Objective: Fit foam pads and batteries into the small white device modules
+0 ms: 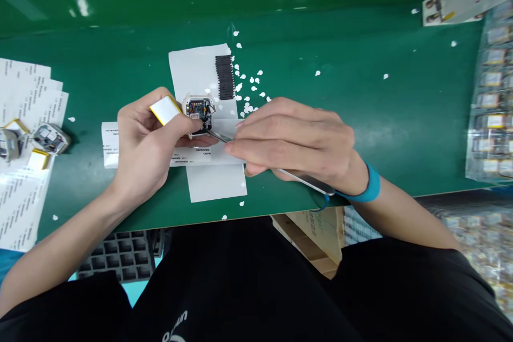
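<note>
So the left hand (146,141) is pinching a small white housing (185,104) with its circuitry showing, and a yellow-edged battery (165,110) is sitting against that hand's fingers. The right hand (294,141) is gripping metal tweezers (306,180), tips reaching into the housing's lower edge. Both hands are working over white paper sheets (216,184) on a green table (360,117), little white stickers (252,80) scattering just beyond. More opened units (51,139) are lying off to the left.

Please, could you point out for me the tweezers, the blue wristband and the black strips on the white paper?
Tweezers (315,184): head view, on the wide rear end.
Wristband (373,184): head view, on its outer band.
Black strips (225,78): head view, middle of the row.
</note>
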Motion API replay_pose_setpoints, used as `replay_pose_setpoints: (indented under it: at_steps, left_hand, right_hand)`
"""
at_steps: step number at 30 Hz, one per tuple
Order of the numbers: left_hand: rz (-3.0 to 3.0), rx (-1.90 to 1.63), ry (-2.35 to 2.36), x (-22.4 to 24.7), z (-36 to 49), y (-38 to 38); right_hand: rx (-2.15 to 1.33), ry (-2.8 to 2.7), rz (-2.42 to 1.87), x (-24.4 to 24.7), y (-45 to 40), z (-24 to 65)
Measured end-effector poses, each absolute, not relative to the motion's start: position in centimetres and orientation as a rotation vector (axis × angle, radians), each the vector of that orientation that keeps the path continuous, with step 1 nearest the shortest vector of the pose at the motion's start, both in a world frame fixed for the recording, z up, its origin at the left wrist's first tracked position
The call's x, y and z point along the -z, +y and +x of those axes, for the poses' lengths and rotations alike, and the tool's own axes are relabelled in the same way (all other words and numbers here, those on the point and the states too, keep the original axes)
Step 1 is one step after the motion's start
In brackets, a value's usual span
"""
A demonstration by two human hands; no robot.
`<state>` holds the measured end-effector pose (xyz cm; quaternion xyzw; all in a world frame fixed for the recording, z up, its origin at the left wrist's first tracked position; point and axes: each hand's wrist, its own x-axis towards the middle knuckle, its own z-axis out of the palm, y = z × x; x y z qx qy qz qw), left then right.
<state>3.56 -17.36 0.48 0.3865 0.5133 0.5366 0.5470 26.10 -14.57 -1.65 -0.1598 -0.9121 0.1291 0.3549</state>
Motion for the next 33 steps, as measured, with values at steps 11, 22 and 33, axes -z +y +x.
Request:
replay_pose_setpoints:
  at_steps: [11,22,33]
  left_hand:
    - [0.852,-1.212,1.178,-0.6,3.4,-17.5]
    - [0.822,-1.131,1.154,-1.0,3.5,-17.7]
    - [1.458,-1.003,1.925,1.3,-2.7,-6.0]
  right_hand:
    - [-0.359,-2.311,-0.402,0.7,-14.1,26.3]
    - [-0.272,-2.203,-0.364,0.5,-13.8,25.7]
    - [-0.334,-2.029,-0.551,0.7,-14.1,25.2]
